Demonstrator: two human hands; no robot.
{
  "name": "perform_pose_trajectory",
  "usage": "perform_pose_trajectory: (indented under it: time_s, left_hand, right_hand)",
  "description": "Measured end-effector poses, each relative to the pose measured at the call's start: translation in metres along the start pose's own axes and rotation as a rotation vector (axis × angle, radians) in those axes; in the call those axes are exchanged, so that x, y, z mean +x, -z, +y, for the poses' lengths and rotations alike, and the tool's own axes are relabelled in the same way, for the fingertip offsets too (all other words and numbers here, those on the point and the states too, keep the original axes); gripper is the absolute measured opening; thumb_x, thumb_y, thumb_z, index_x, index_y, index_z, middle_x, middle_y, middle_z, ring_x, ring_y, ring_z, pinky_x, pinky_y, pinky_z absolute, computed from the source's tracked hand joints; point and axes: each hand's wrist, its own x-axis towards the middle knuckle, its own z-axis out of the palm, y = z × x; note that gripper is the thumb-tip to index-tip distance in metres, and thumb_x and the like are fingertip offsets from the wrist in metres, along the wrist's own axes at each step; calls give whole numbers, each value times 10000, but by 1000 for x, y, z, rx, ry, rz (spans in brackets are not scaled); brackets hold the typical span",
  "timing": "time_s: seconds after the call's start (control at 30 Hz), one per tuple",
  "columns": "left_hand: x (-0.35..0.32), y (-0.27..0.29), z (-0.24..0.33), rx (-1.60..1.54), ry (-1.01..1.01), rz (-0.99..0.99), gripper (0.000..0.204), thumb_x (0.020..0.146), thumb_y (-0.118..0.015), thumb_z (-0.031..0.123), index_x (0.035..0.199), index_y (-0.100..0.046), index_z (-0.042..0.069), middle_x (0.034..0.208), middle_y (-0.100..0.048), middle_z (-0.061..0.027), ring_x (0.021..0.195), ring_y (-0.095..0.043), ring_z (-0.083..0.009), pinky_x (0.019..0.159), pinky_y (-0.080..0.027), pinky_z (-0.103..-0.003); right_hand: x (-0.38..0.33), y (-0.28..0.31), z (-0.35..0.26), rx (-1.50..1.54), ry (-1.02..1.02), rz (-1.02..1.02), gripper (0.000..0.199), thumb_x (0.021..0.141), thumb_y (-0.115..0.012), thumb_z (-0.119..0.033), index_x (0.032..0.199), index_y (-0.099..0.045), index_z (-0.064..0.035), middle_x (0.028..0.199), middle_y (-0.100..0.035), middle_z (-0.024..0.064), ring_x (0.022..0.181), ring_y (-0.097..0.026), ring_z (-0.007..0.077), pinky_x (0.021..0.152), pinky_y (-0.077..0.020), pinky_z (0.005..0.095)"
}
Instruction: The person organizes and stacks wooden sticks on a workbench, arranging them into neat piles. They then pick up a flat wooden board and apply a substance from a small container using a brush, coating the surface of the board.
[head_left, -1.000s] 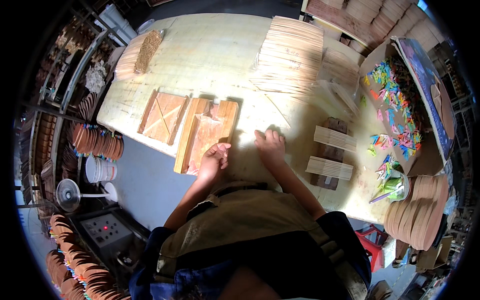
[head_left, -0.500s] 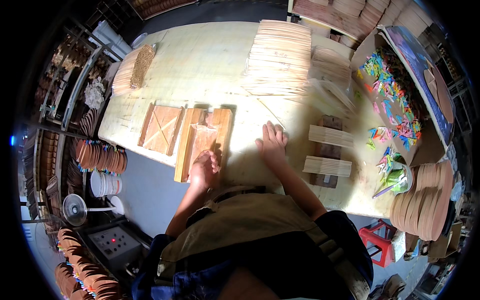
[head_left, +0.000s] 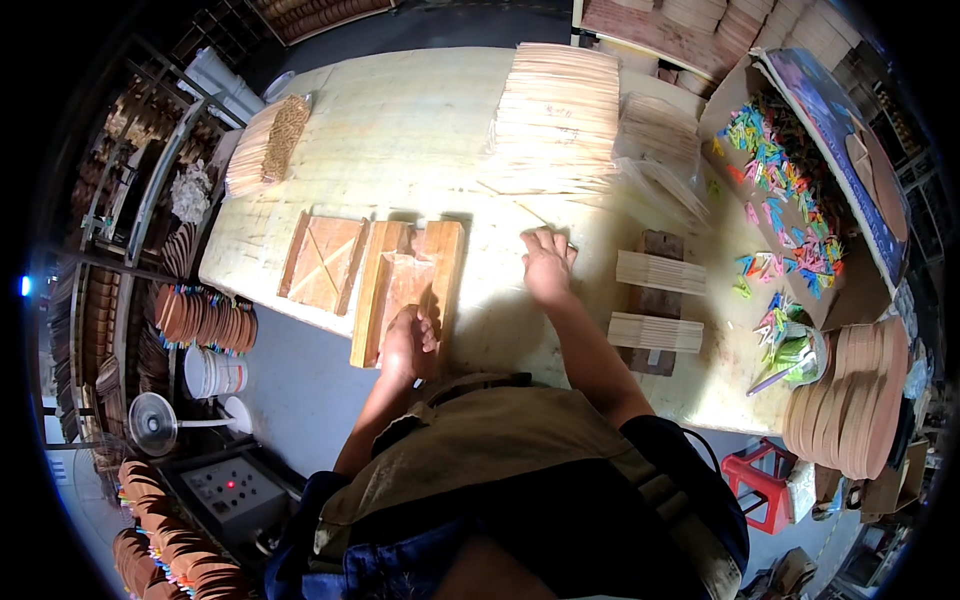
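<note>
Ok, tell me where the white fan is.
In the head view, the white fan stands on the floor at lower left, below the white bucket and above the grey control box.

Left hand (head_left: 408,345) curled, knuckles up; right hand (head_left: 548,265) flat, fingers spread forward.

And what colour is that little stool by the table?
Red. The stool shows at lower right in the head view.

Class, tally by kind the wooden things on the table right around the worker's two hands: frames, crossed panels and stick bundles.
Wooden frame under the left hand: 1
Square panel with a cross: 1
Stick bundles on blocks beside the right hand: 2
Total: 4
</note>
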Motion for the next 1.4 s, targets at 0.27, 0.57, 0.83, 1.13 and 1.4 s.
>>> perform_pose_trajectory:
  time_s: [0.27, 0.57, 0.83, 1.13, 1.4]
  left_hand:
    - [-2, 0, 0, 5, -7, -26, 176, 922, -480, 231, 793, -461, 113, 637, -424, -3, 505, -376, -116, 449, -330, -253]
    - [-1, 0, 1, 2, -21, -65, 174, 933, -453, 209, 801, -468, 96, 629, -425, -8, 506, -381, -123, 462, -328, -265]
    - [-1, 2, -1, -12, 0, -60, 195, 953, -418, 213, 800, -457, 99, 644, -427, -5, 514, -377, -119, 473, -330, -262]
    - [1, 3, -1, -15, -4, -74, 172, 930, -453, 222, 811, -467, 99, 625, -427, -4, 494, -385, -122, 455, -331, -265]
    - [1, 4, -2, -54, 10, -74, 169, 932, -459, 226, 812, -461, 107, 620, -425, 1, 491, -380, -121, 451, -326, -266]
  right_hand:
    - [17, 7, 9, 42, -75, -321, 249, 743, -650, -42, 974, -676, -132, 1105, -541, 14, 1066, -460, 236, 931, -335, 425]
    - [22, 2, 4, 30, -203, -247, 386, 752, -652, -31, 1125, -612, -121, 1156, -563, 64, 1146, -494, 284, 1002, -324, 446]
    - [19, -14, 23, 47, -196, -116, 309, 755, -570, 16, 1031, -650, -99, 1010, -641, 122, 1011, -587, 299, 886, -444, 407]
    - [32, -22, 56, 296, -179, -196, 188, 775, -589, -31, 930, -679, -86, 885, -664, 148, 817, -643, 310, 735, -509, 372]
    - [28, -12, 40, 245, -201, -166, 172, 794, -560, -15, 872, -697, -82, 852, -675, 129, 782, -659, 259, 738, -513, 355]
